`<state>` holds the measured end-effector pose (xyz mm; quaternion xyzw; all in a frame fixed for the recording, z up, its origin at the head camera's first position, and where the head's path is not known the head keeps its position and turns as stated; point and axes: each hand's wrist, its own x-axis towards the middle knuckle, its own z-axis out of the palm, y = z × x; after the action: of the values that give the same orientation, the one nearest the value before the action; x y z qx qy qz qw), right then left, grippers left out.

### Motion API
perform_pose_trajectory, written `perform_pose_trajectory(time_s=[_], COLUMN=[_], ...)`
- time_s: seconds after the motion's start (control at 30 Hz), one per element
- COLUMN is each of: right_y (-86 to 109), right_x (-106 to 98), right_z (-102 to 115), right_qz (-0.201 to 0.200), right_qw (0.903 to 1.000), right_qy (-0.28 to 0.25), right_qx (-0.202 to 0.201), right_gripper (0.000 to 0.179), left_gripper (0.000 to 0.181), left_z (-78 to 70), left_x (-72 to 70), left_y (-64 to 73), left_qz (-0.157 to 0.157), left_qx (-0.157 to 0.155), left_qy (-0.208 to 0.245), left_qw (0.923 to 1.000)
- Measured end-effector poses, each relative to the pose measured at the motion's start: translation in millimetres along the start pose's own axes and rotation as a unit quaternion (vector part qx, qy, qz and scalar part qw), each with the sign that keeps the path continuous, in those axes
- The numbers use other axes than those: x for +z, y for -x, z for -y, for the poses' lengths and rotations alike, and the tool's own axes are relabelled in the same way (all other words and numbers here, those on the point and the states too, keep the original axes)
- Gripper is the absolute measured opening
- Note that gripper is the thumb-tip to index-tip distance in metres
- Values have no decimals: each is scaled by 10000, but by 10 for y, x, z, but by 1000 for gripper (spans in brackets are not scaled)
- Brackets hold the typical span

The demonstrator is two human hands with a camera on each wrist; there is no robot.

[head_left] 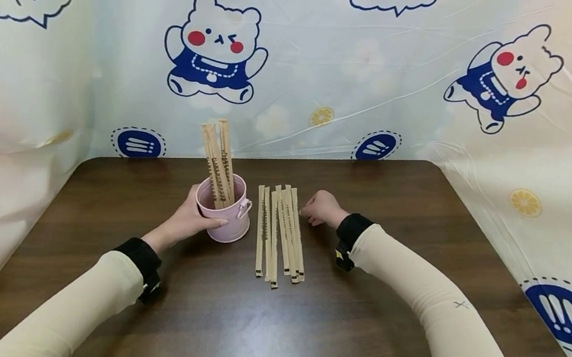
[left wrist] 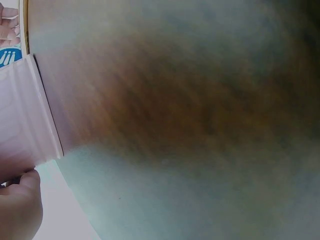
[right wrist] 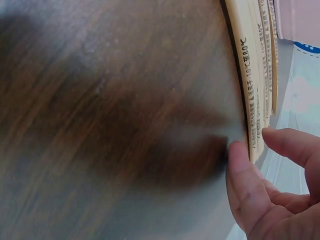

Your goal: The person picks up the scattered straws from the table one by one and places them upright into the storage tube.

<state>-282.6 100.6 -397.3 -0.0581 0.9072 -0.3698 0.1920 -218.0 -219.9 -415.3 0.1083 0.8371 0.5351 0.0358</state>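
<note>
My left hand [head_left: 190, 214] grips the side of a small pink metal bucket [head_left: 230, 228], thumb along its front wall. Several brown paper-wrapped straws [head_left: 217, 164] stand tilted inside it, their upper halves above the rim. Right of the bucket, more paper-wrapped straws [head_left: 279, 231] lie loosely side by side on the table. My right hand [head_left: 322, 208] is at the far right end of this row. In the right wrist view, thumb and index finger stand apart on either side of the outermost straws [right wrist: 250, 100], which lie low; firm contact is not clear.
The dark wooden table [head_left: 267, 331] ends at a printed curtain [head_left: 300, 61] behind, with more curtain along both sides. A small handle joint [head_left: 245, 208] sticks out from the bucket's right side, towards the lying straws.
</note>
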Motion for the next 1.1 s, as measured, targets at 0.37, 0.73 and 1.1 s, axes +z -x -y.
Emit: perform_pose_trajectory(time_s=[0.37, 0.73, 1.1], right_y=[-207, -277, -85], right_x=[105, 190, 225], right_z=[-86, -71, 60], right_qz=[-104, -100, -375], right_qw=[9999, 9999, 9986], right_qy=[-75, -51, 339], right_qx=[-73, -68, -157], right_gripper=[43, 49, 53], left_gripper=[100, 100, 101], left_z=[-7, -5, -21], left_x=[-8, -2, 1], left_y=[-15, 4, 6], left_qz=[24, -1, 22], left_qx=[-49, -38, -92], left_qy=[47, 158, -5], left_qw=[10000, 9999, 10000])
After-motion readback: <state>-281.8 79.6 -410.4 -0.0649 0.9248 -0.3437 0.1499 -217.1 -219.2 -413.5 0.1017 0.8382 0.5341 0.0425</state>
